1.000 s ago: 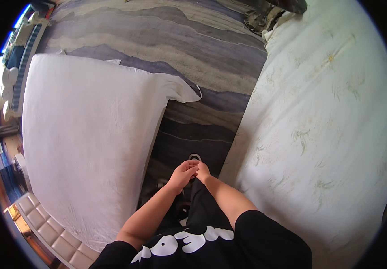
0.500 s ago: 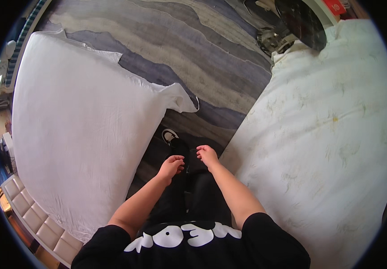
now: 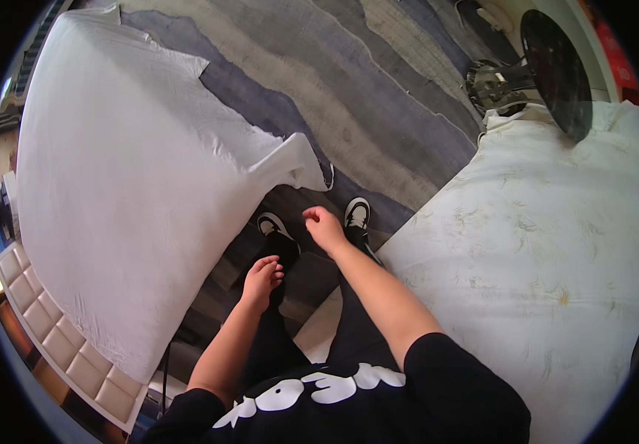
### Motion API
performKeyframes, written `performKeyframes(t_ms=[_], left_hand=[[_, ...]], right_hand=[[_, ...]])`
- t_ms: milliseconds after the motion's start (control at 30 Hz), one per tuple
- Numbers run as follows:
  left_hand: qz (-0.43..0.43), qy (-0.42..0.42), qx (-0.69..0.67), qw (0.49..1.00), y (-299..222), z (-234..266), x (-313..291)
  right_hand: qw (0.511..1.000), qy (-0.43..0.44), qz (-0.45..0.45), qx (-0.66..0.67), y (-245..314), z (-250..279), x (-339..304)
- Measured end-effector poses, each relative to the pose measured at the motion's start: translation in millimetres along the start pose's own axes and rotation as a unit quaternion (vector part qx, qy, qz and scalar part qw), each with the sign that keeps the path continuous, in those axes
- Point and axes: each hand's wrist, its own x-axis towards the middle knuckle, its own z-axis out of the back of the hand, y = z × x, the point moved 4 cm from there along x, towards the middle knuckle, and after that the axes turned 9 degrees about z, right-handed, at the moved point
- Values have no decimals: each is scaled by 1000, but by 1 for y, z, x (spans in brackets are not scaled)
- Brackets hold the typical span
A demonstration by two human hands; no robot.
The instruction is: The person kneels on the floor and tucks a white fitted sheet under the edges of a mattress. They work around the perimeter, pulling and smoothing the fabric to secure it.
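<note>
My left hand (image 3: 262, 281) hangs in front of my body with its fingers loosely bent and apart, holding nothing. Slightly farther forward, above the floor between the two beds, my right hand (image 3: 324, 231) is also empty, its fingers relaxed and curled inward. Neither hand touches anything. A plain white sheet (image 3: 134, 163) covers the bed on the left. Its loose corner (image 3: 301, 164) sticks out over the bed's edge toward the aisle, just beyond my hands. To the right lies a mattress in a white cover with a faint leaf pattern (image 3: 512, 251).
Grey wavy-patterned carpet (image 3: 356, 81) runs between the beds, with my shoes (image 3: 357, 213) on it. A round black-topped pedestal table (image 3: 556, 74) stands at the far right, against the mattress corner. A cream tufted headboard (image 3: 64, 337) borders the left bed at lower left.
My right hand has moved forward and slightly left, and my left hand slightly left. My view has turned, and both shoes now show where one did before.
</note>
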Motion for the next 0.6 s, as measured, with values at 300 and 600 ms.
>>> performKeyframes(t_ms=[300,600], left_hand=[[-8,105,10,994,8,-54,81],[-102,129,-385,908,-44,-4,247]], right_hand=[[934,28,195,-299,23,19,61],[889,74,387,-234,-23,-80,173]])
